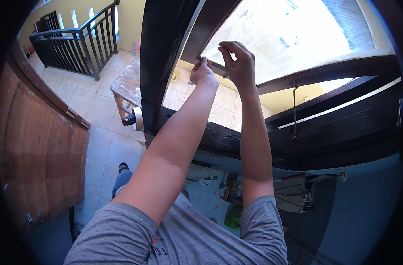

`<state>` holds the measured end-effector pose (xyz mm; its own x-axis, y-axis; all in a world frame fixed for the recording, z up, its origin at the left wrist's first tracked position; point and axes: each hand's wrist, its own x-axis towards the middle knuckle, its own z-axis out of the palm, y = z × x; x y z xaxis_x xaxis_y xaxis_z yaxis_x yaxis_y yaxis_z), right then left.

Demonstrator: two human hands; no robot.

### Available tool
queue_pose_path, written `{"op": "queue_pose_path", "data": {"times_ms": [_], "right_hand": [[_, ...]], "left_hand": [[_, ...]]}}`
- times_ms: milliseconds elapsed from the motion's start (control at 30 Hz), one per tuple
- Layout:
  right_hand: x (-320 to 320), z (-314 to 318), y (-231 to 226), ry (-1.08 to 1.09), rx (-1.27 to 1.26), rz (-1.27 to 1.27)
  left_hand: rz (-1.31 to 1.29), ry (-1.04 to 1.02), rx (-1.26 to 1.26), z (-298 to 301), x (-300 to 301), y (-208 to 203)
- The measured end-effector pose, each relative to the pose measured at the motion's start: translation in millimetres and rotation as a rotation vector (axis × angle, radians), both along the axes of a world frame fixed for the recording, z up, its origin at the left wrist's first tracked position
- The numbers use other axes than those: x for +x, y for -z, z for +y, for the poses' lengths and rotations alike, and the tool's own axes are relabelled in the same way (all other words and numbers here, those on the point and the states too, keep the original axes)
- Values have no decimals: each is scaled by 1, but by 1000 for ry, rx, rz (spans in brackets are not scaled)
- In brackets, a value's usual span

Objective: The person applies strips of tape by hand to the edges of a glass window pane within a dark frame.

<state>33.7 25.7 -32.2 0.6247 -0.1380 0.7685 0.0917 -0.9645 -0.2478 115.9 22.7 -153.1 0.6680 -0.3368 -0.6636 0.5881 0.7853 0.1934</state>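
Note:
Both my arms reach up to a dark wooden window sash that is swung open, its pane bright with pale smears. My left hand is at the sash's lower left corner, thumb and fingers pinched together against the edge of the pane. What it grips is too small to make out. Just right of it, my right hand is raised in front of the pane, fingers curled towards the thumb. Anything between those fingertips cannot be made out.
A metal hook stay hangs between sash and dark window frame. Left of the frame, a white roll sits around a dark handle. Beyond are a paint-stained wooden stool, black railing and wooden door. Loose cables lie below.

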Motion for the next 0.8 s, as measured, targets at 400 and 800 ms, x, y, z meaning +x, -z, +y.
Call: {"op": "queue_pose_path", "data": {"times_ms": [400, 800], "right_hand": [[6, -5, -2, -35, -56, -26], [7, -7, -2, -29, -43, -30]], "left_hand": [[-44, -48, 48, -1, 3, 4], [-29, -61, 52, -1, 1, 3]]}}
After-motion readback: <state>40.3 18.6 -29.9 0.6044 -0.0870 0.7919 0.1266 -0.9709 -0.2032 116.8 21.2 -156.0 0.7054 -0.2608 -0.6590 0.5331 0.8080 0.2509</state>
